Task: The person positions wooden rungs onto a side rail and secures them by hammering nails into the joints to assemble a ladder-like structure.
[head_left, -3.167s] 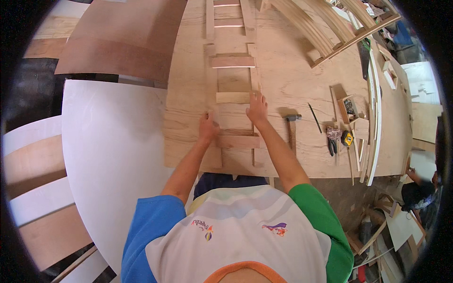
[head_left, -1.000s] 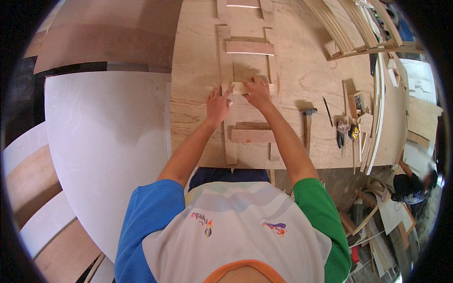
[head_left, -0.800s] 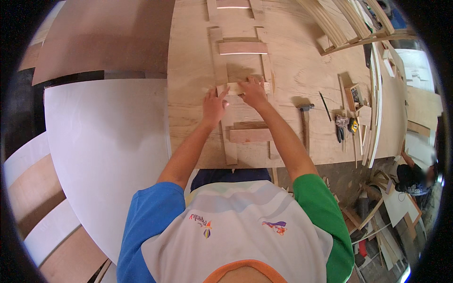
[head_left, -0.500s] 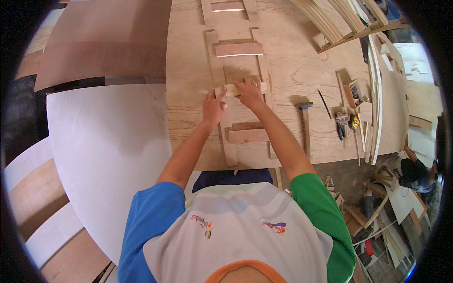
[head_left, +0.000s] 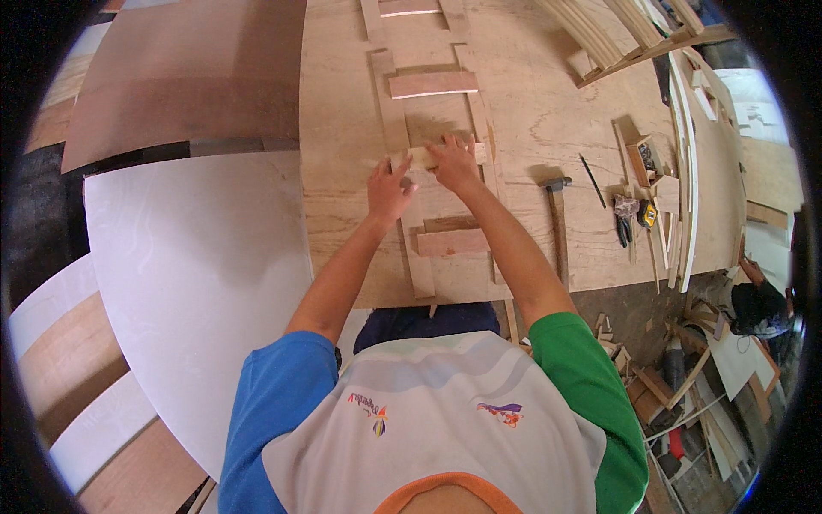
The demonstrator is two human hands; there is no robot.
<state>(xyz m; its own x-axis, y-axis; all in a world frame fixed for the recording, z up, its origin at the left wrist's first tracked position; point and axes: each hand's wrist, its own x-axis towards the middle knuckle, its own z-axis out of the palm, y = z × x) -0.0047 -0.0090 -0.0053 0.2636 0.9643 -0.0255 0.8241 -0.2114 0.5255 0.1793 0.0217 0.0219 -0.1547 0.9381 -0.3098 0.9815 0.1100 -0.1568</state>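
Observation:
A pale wooden strip (head_left: 419, 158) lies crosswise over two long, flat wooden rails, the left rail (head_left: 392, 103) and the right rail (head_left: 479, 107). My right hand (head_left: 456, 168) is on the strip's right part, fingers spread over its far edge and gripping it. At the strip's left end is my left hand (head_left: 390, 192), open, fingers stretched forward and thumb apart; it seems to touch the strip. Reddish crosspieces bridge the rails: one farther off (head_left: 433, 83) and one nearer me (head_left: 453, 242). Parts of the strip are hidden under my fingers.
Right of the rails lie a hammer (head_left: 557, 224), a black pencil (head_left: 592, 181), pliers (head_left: 623, 227), a tape measure (head_left: 646, 213) and a small wooden box (head_left: 640, 160). A slatted wooden frame (head_left: 634, 51) stands far right. A white panel (head_left: 197, 257) lies left. Another person (head_left: 759, 304) is at the right.
The view has shifted slightly. My hands stay at the same strip, with my left fingers moved a little; the strip remains across the rails.

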